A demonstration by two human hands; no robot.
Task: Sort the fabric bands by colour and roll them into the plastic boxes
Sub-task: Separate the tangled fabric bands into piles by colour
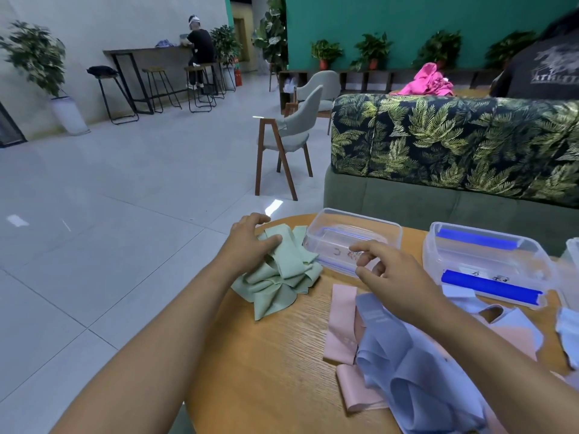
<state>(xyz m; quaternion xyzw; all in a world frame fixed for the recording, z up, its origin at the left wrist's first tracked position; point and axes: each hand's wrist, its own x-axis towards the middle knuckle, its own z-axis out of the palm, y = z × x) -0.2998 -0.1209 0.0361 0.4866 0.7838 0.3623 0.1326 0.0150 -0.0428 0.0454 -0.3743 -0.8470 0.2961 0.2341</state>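
Note:
A heap of pale green fabric bands lies at the left edge of the round wooden table. My left hand rests on top of that heap, fingers curled into the cloth. An empty clear plastic box stands just right of the heap. My right hand hovers at the box's near rim, fingers loosely bent, holding nothing. Pink bands and light blue bands lie mixed in front of me. A second clear box with blue clips stands at the right.
Part of a third box shows at the right edge. Behind the table stands a leaf-print sofa, with grey chairs on the tiled floor to the left. A person sits at a far counter; another is behind the sofa.

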